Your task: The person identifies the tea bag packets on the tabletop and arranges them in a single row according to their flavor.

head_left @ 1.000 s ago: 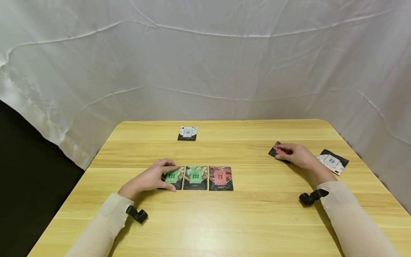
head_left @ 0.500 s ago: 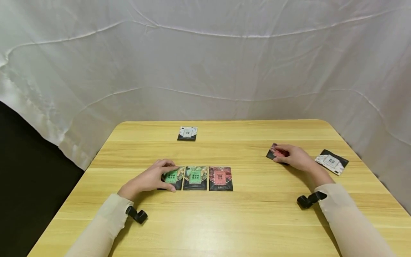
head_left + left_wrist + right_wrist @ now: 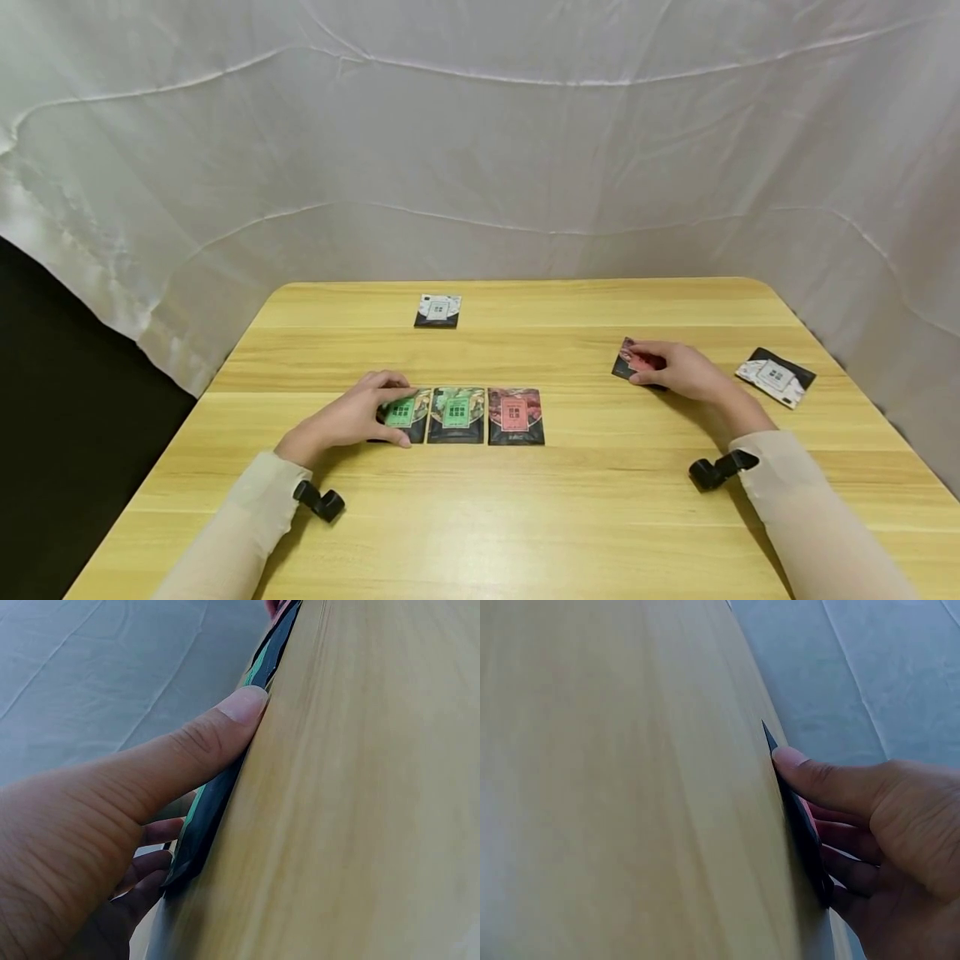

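Note:
My left hand spans the green tea sachet at the left end of a row, holding it between thumb and fingertips at its edges. Beside that sachet lie a second green one and a red one, all flat on the table. Off to the right, my right hand grips a red-and-black sachet across its edges, slightly turned. In the right wrist view the thumb is at the near edge of the held sachet, fingers at the far side. My palm hides part of it.
A white-and-black sachet lies near the back edge of the wooden table. Another white-and-black sachet lies askew by the right edge, close to my right forearm. Behind the table hangs a pale curtain.
My right hand has moved a little left and toward me, taking the red sachet with it. The left hand and the row of sachets have stayed in place.

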Demonstrator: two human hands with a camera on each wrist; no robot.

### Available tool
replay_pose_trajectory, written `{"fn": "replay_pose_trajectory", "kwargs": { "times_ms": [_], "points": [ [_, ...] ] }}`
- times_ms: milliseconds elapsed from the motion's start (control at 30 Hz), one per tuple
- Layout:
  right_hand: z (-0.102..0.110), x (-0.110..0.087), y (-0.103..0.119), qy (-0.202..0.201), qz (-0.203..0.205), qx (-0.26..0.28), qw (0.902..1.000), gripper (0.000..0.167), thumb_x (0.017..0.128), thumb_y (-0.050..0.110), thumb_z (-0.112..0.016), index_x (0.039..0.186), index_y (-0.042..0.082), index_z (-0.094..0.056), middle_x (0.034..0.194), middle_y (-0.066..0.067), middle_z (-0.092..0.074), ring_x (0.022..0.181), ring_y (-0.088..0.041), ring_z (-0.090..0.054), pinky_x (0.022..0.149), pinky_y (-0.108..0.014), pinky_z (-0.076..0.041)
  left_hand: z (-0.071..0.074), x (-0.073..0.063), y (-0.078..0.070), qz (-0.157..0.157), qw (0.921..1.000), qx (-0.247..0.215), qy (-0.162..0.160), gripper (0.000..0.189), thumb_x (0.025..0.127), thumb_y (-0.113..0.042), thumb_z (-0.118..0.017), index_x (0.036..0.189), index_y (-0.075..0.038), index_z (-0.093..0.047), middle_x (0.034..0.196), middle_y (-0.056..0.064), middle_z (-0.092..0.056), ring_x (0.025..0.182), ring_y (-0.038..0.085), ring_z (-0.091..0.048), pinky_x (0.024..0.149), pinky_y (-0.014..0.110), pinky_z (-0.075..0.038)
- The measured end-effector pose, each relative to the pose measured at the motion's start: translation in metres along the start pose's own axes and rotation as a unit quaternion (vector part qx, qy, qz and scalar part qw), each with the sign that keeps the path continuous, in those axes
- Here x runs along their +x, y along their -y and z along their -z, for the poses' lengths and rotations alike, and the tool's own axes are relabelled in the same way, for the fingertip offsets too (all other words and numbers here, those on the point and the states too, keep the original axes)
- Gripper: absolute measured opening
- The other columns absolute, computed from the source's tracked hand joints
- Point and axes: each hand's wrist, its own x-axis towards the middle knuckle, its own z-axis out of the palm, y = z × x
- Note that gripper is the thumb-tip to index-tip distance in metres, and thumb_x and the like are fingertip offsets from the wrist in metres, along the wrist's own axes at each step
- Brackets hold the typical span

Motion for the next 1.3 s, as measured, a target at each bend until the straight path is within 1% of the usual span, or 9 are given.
{"fn": "replay_pose_trajectory", "kwargs": {
  "times_ms": [133, 400, 600, 700, 900, 1133, 1300],
  "points": [
    [-0.003, 0.000, 0.006, 0.001, 0.008, -0.006, 0.9999, 0.073, 0.089, 0.046, -0.070, 0.143, 0.002, -0.049, 0.137, -0.028, -0.050, 0.124, -0.046, -0.047, 0.099, -0.059, -0.037, 0.001, -0.001, 0.000, -0.002, 1.0000, -0.003, -0.002, 0.091, 0.073, -0.062, -0.075, 0.143, -0.010, -0.052, 0.139, 0.008, -0.046, 0.129, 0.031, -0.039, 0.102, 0.052, -0.038],
    [-0.006, -0.001, 0.019, 0.006, 0.024, -0.035, 0.9991, 0.066, 0.090, 0.039, -0.071, 0.141, 0.002, -0.052, 0.135, -0.029, -0.052, 0.121, -0.047, -0.049, 0.099, -0.059, -0.037, 0.000, 0.000, 0.001, -0.003, 1.0000, -0.001, -0.004, 0.091, 0.072, -0.064, -0.074, 0.143, -0.010, -0.052, 0.139, 0.008, -0.046, 0.129, 0.030, -0.038, 0.102, 0.051, -0.038],
    [-0.013, 0.000, 0.024, 0.015, 0.038, -0.030, 0.9987, 0.066, 0.089, 0.040, -0.072, 0.142, 0.006, -0.052, 0.135, -0.025, -0.053, 0.123, -0.043, -0.050, 0.099, -0.058, -0.038, 0.000, 0.000, 0.000, -0.005, 1.0000, -0.002, -0.005, 0.091, 0.073, -0.063, -0.074, 0.143, -0.010, -0.052, 0.139, 0.008, -0.046, 0.129, 0.031, -0.039, 0.101, 0.052, -0.038],
    [-0.016, 0.000, 0.027, 0.019, 0.038, -0.028, 0.9987, 0.067, 0.088, 0.040, -0.073, 0.143, 0.008, -0.052, 0.136, -0.024, -0.054, 0.123, -0.043, -0.050, 0.099, -0.058, -0.038, -0.001, 0.000, 0.001, -0.005, 1.0000, -0.003, -0.007, 0.091, 0.073, -0.062, -0.075, 0.143, -0.009, -0.052, 0.138, 0.008, -0.046, 0.128, 0.030, -0.039, 0.101, 0.051, -0.038],
    [-0.019, -0.001, 0.035, 0.030, 0.054, -0.013, 0.9980, 0.068, 0.087, 0.037, -0.075, 0.143, 0.006, -0.051, 0.138, -0.022, -0.053, 0.126, -0.041, -0.048, 0.101, -0.056, -0.037, -0.001, 0.001, 0.001, -0.003, 1.0000, 0.001, -0.005, 0.091, 0.073, -0.063, -0.075, 0.143, -0.010, -0.052, 0.138, 0.007, -0.046, 0.129, 0.030, -0.039, 0.102, 0.050, -0.038],
    [-0.024, -0.002, 0.042, 0.041, 0.072, -0.019, 0.9964, 0.066, 0.088, 0.038, -0.074, 0.142, 0.006, -0.053, 0.138, -0.020, -0.053, 0.127, -0.041, -0.047, 0.101, -0.057, -0.037, 0.000, 0.001, 0.000, -0.005, 1.0000, -0.001, -0.005, 0.091, 0.073, -0.063, -0.074, 0.143, -0.010, -0.052, 0.138, 0.008, -0.046, 0.129, 0.030, -0.039, 0.102, 0.051, -0.038],
    [-0.027, -0.003, 0.048, 0.049, 0.068, -0.019, 0.9963, 0.064, 0.088, 0.040, -0.073, 0.141, 0.010, -0.055, 0.139, -0.018, -0.053, 0.128, -0.040, -0.047, 0.101, -0.057, -0.037, 0.000, 0.000, 0.000, -0.006, 1.0000, 0.004, -0.005, 0.091, 0.073, -0.063, -0.075, 0.143, -0.010, -0.052, 0.138, 0.008, -0.046, 0.129, 0.030, -0.039, 0.102, 0.051, -0.038]
  ]
}}
